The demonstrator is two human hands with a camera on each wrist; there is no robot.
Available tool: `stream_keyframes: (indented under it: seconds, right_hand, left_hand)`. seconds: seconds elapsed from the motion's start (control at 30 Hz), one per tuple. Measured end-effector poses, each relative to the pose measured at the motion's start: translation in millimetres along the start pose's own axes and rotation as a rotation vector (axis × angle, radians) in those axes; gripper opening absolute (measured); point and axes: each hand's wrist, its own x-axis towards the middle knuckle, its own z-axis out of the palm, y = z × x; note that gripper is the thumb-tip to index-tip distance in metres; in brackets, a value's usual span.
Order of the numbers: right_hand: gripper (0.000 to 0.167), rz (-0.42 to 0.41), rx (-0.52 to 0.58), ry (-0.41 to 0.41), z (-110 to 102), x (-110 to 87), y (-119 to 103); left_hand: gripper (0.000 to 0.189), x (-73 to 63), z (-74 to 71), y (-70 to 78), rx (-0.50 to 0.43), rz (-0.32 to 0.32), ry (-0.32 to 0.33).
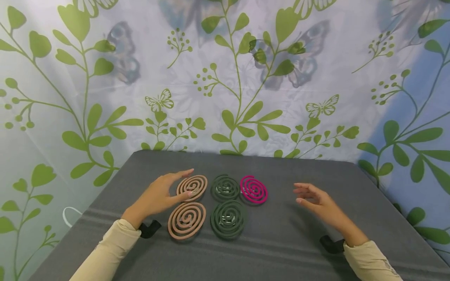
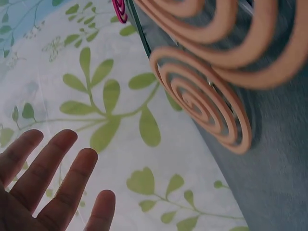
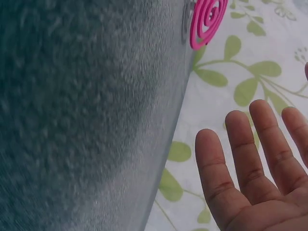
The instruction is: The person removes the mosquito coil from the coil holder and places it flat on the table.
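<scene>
A person's left hand point(image 1: 159, 193), fingers extended and thumb well apart from them, hovers at a rear tan coil point(image 1: 193, 186) with nothing in its hold; the thumb crosses the coil's near part, though whether it touches cannot be told. A front tan coil point(image 1: 188, 219) lies just to the right of that hand's wrist, nearer the wearer than the fingertips. Beyond the thumb, farther to the left hand's right, are a rear green coil point(image 1: 225, 188) and a front green coil point(image 1: 227, 219), with a pink coil point(image 1: 254, 189) past them, between the two hands and well to the left of the right hand point(image 1: 320, 205). That hand, fingers slightly bent and loosely spread, holds nothing above the grey table point(image 1: 274, 242). The step in hand looks to be a reach or a pause over five coils set out in near-orderly columns, with neither hand having taken hold. A next move on the rear tan coil would call for lowering the left hand and bringing thumb and fingers together on its rim, gently, since the thin spiral looks likely to flex or shift.
</scene>
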Motion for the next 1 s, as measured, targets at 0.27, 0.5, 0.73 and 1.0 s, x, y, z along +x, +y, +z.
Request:
stream_keyframes:
  seconds: [0.27,0.5,0.73,1.0]
  right_hand:
    - [0.044,-0.025,0.03,-0.036,9.2,-0.1,-6.1]
    - [0.046,-0.006,0.044,-0.092,18.0,0.3,-13.3]
    - [0.05,0.031,0.062,-0.146,24.3,1.9,-21.0]
    - [0.052,-0.022,0.076,-0.208,33.4,4.5,-25.9]
  left_hand:
    - [0.067,3.1,9.4,7.7,-0.077,0.081,-0.024]
    - [0.067,4.7,16.4,13.6,-0.103,0.125,-0.068]
    - [0.067,4.9,24.4,23.8,-0.138,0.136,-0.108]
    - [0.07,5.8,34.1,37.3,-0.167,0.103,-0.195]
